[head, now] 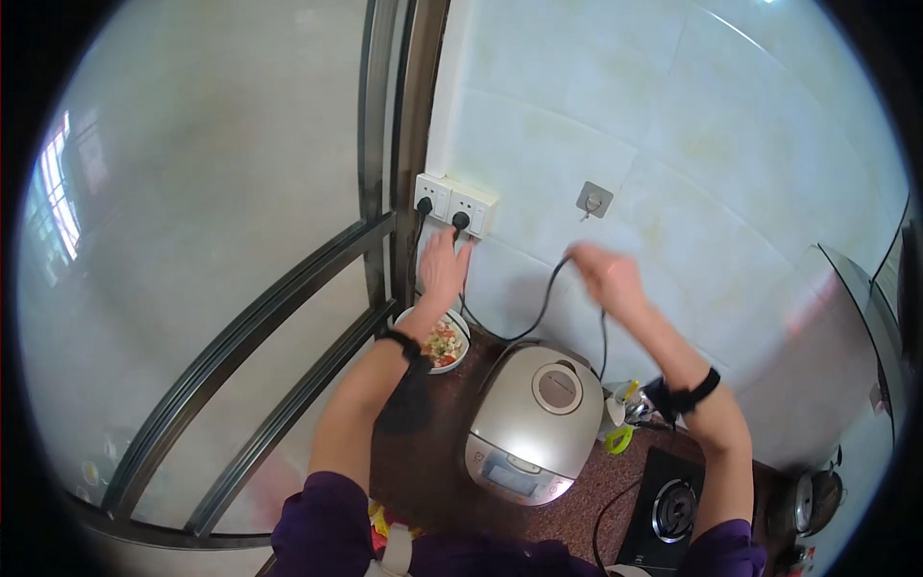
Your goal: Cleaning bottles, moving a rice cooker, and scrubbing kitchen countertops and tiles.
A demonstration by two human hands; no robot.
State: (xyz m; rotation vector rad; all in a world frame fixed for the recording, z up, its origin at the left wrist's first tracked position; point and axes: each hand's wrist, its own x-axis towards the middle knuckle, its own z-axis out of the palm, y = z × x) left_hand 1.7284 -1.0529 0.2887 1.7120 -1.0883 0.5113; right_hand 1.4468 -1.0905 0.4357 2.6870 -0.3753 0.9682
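Note:
My left hand (441, 270) reaches up to the wall just below a black plug (461, 219). Its thumb and fingers are apart, and whether they touch the plug's cord is unclear. That plug sits in the right half of a white double wall socket (482, 198). My right hand (606, 278), slightly blurred, is closed around a black power cord (546, 299). From that hand the cord sags left in a loop, and another length hangs down behind the rice cooker (537, 425). The silver cooker stands on the counter with its lid down.
A second black plug (425, 205) fills the left socket. A white bowl of chopped food (445, 346) stands in the corner by the dark-framed glass panel (288, 288). Right of the cooker are a utensil holder (614, 407), a black stove (660, 505) and a pot (804, 501). A hook (594, 200) is on the tiles.

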